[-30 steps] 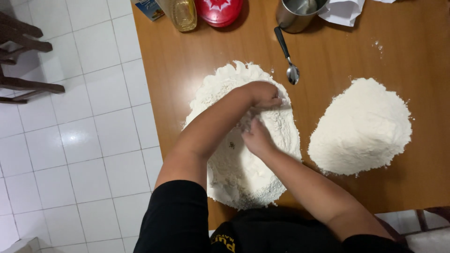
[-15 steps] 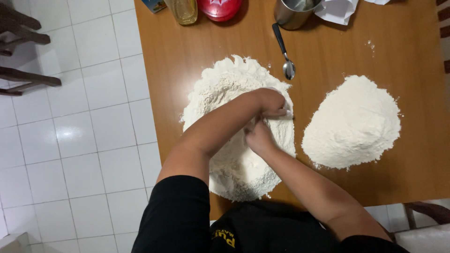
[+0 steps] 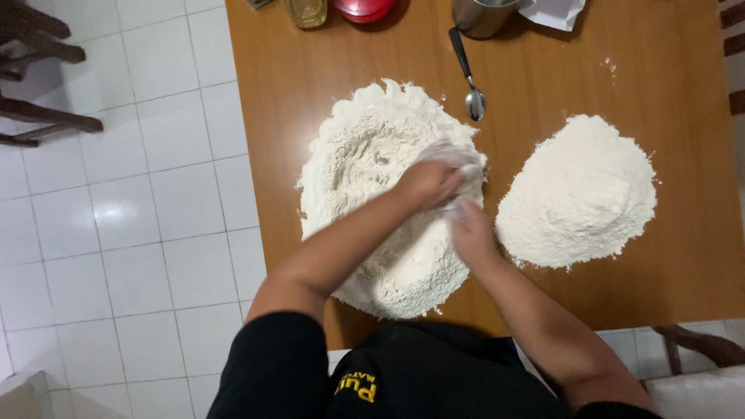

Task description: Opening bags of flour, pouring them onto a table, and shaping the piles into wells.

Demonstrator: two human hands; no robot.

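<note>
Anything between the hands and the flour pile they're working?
Nothing visible. Both the left hand and right hand are already in contact with the big flour pile, fingertips dusted white. The second pile and the spoon sit apart, clear of the hands.

Light: you get even, bright indoor light from overhead.
Glare: a soft sheen sits on the white floor tiles (image 3: 116,211).
Shadows: faint ones edge the flour pile (image 3: 578,190).
Blur: your left hand (image 3: 434,180) smears slightly.
</note>
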